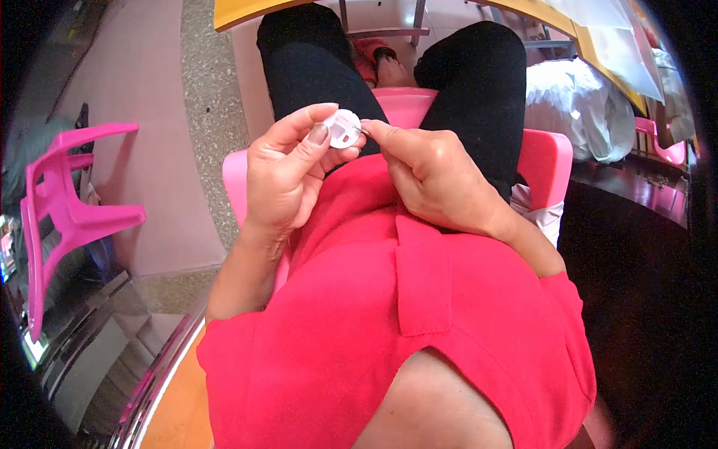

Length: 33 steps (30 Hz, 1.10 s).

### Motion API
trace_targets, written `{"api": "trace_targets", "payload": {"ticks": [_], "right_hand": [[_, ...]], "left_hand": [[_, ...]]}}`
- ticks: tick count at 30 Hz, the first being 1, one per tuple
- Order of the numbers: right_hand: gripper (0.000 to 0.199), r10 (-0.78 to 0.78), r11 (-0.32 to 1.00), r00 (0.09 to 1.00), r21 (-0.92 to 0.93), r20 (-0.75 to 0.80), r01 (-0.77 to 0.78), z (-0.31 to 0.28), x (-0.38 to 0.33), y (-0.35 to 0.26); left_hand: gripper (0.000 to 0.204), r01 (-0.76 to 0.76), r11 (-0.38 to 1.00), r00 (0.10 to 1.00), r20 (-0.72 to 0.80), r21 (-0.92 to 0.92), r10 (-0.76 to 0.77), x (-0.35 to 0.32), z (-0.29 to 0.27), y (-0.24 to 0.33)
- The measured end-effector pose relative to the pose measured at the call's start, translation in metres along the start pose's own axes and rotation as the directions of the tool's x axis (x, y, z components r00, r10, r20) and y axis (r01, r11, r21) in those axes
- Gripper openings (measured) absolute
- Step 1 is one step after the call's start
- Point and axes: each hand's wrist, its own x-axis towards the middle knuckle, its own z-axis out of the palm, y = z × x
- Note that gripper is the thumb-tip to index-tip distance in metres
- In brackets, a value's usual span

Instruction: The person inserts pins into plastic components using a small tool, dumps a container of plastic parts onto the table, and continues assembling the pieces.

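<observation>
My left hand [290, 166] pinches a small round white plastic piece [345, 126] between thumb and fingers, above my lap. The piece has a recess and a small slot in its face. My right hand [437, 176] is closed, its thumb and index finger meeting at the right edge of the white piece. From those fingertips a short, thin metal piece [363, 132] sticks out and touches the rim. Most of it is hidden by the fingers, so its kind does not show.
I sit on a pink plastic chair [546, 166]. Ahead is the edge of a yellow-orange table [250, 10]. Another pink chair [63, 198] stands at the left. White plastic bags [576, 108] lie at the right. Beyond my knees shows another person's foot [393, 73].
</observation>
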Motion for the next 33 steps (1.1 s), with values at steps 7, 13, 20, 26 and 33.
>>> {"api": "trace_targets", "payload": {"ticks": [7, 13, 20, 26, 33], "right_hand": [[0.033, -0.04, 0.977, 0.999, -0.206, 0.025, 0.045, -0.0021, -0.0018, -0.002], [0.033, -0.062, 0.958, 0.998, -0.28, 0.017, 0.064, -0.0011, -0.0011, -0.0012], [0.034, -0.077, 0.948, 0.997, -0.309, 0.019, 0.079, -0.0012, -0.0011, -0.0035], [0.035, -0.083, 0.941, 0.997, -0.328, -0.002, 0.078, -0.001, -0.0032, -0.0028], [0.037, -0.084, 0.924, 0.996, -0.372, 0.041, 0.093, -0.0014, -0.0033, -0.0028]], "left_hand": [[0.022, -0.028, 0.998, 1.0, -0.008, 0.054, 0.028, -0.0001, 0.0017, -0.0025], [0.022, -0.022, 0.997, 1.0, -0.009, 0.071, 0.022, -0.0011, 0.0043, -0.0028], [0.022, -0.035, 0.997, 0.999, -0.01, 0.062, 0.036, -0.002, 0.0056, -0.0046], [0.022, -0.037, 0.997, 0.999, -0.025, 0.066, 0.038, -0.0021, 0.006, -0.0038], [0.022, -0.054, 0.996, 0.998, -0.008, 0.069, 0.055, -0.0022, 0.006, -0.0076]]}}
